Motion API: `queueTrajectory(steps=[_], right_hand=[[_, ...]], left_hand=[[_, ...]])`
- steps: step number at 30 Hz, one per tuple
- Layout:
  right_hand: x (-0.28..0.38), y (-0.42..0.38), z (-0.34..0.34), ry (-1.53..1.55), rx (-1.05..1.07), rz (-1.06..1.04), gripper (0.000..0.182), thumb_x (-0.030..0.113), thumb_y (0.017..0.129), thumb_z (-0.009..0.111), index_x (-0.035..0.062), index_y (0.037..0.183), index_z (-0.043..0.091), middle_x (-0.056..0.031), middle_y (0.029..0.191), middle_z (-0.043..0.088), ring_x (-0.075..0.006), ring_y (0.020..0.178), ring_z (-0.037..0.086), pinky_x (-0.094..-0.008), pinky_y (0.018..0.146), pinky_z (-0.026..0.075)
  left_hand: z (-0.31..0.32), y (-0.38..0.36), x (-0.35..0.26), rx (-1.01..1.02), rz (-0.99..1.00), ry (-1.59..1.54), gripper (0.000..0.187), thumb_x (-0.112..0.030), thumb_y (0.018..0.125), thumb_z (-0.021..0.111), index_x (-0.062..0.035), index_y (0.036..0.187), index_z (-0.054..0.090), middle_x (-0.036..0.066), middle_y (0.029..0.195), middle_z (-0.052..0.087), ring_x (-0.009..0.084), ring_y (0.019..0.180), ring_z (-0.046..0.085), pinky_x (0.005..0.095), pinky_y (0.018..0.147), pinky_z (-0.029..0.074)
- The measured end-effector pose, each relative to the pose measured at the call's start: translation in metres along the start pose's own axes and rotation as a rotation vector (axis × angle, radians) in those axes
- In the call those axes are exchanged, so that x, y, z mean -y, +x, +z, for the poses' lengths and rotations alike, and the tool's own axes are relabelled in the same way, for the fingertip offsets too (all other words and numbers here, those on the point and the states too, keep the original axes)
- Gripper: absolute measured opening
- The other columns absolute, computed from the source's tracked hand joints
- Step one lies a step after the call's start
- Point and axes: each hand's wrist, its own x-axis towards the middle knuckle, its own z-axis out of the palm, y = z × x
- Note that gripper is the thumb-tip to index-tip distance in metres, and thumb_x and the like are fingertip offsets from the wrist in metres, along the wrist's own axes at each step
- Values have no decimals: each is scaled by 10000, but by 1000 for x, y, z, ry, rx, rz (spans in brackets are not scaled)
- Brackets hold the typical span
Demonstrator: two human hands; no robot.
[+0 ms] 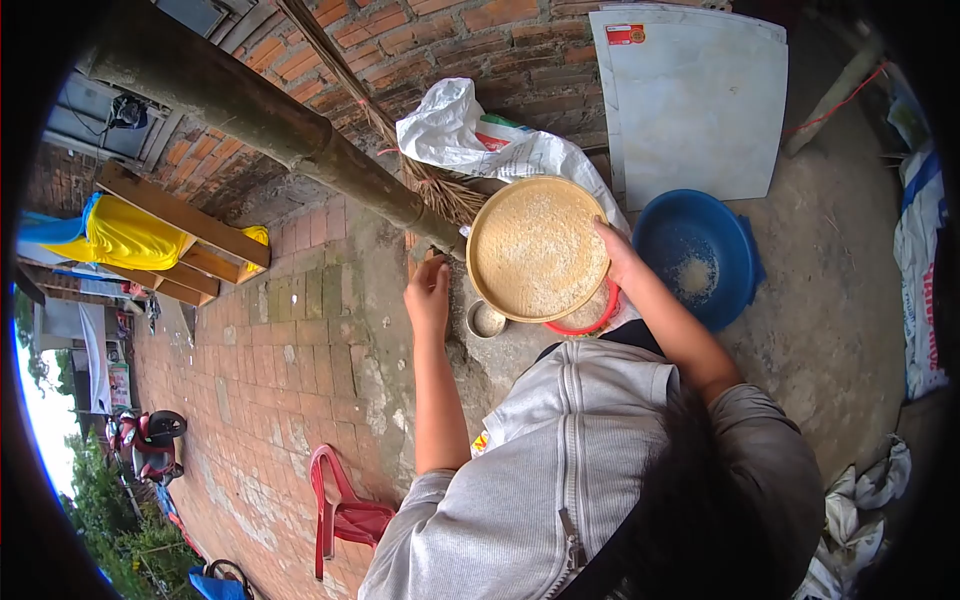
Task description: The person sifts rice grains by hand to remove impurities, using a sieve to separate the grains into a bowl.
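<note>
My right hand [618, 254] grips the right rim of a round woven bamboo winnowing tray [535, 245], with its thumb over the edge. Pale grains that look like rice lie spread across the tray. Off to the tray's left, my left hand [428, 290] is raised with its fingers loosely bent and apart, holding nothing that I can see. Below the tray, a red basin [597, 318] with grain is partly hidden. A small metal bowl [487, 320] of grain sits at its left. On the right stands a blue basin [697, 258] with some grain at its bottom.
A white sack [500, 150] and a straw broom [440, 195] lie beyond the tray. A thick bamboo pole [270, 125] slants in from upper left. White boards [692, 105] lean on the brick wall. A red plastic chair [345, 510] is at lower left.
</note>
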Motion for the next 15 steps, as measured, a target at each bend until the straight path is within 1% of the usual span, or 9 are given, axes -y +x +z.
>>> queueTrajectory(steps=[1, 3, 5, 7, 8, 9, 11, 14, 15], right_hand=[[0, -1, 0, 0, -1, -5, 470, 340, 927, 498, 19, 1265, 438, -136, 1184, 543, -241, 1081, 542, -390, 895, 463], [-4, -4, 4, 14, 47, 55, 469, 350, 924, 505, 33, 1264, 448, -124, 1172, 555, -232, 1064, 554, -386, 894, 467], [-2, -15, 15, 18, 49, 49, 459, 353, 923, 505, 43, 1258, 459, -118, 1162, 564, -227, 1043, 567, -376, 886, 472], [0, -19, 19, 22, 90, 84, 454, 359, 920, 508, 49, 1251, 468, -115, 1162, 564, -225, 1033, 571, -361, 879, 478], [0, -20, 21, 29, 86, 73, 454, 359, 920, 508, 49, 1251, 468, -115, 1162, 564, -225, 1033, 571, -361, 879, 478], [1, -21, 22, 35, 119, 71, 449, 356, 919, 512, 51, 1246, 472, -113, 1158, 565, -221, 1031, 571, -357, 875, 478], [4, -21, 20, 46, 144, 55, 443, 352, 917, 515, 52, 1241, 477, -112, 1155, 566, -218, 1030, 571, -353, 871, 479], [11, -26, 13, -42, 12, -17, 404, 314, 921, 513, 51, 1226, 488, -106, 1146, 566, -207, 1024, 571, -353, 855, 480], [12, -27, 9, -34, 7, -24, 404, 314, 921, 513, 51, 1226, 488, -106, 1146, 566, -207, 1024, 571, -353, 855, 480]], left_hand=[[11, 0, -17, 61, 94, -132, 263, -145, 858, 607, -36, 1098, 621, 112, 924, 669, 155, 818, 652, 283, 702, 517], [31, -1, -52, 151, 272, -2, 267, -143, 849, 622, -25, 1088, 619, 122, 938, 671, 182, 800, 661, 292, 690, 525], [57, 5, -60, 161, 413, 163, 266, -164, 832, 620, -15, 1052, 624, 173, 982, 644, 305, 884, 627, 376, 777, 492], [85, 10, -62, 124, 587, 305, 283, -183, 826, 618, -20, 1058, 619, 187, 1030, 619, 366, 958, 563, 419, 844, 452], [100, 10, -64, 127, 607, 317, 287, -207, 837, 601, -14, 1048, 617, 186, 1065, 602, 370, 996, 528, 427, 873, 428], [108, 3, -76, 175, 625, 352, 295, -210, 846, 600, -23, 1073, 606, 177, 1113, 586, 366, 1005, 527, 418, 874, 428], [129, -14, -89, 125, 732, 409, 292, -207, 834, 606, -18, 1056, 598, 167, 1116, 578, 356, 989, 529, 413, 873, 428], [144, -46, -101, 297, 913, 304, 286, -154, 766, 641, -18, 1013, 595, 143, 1049, 584, 329, 937, 552, 386, 816, 466], [146, -55, -99, 363, 966, 284, 294, -136, 737, 655, -16, 998, 595, 136, 1017, 587, 320, 915, 560, 374, 790, 480]])
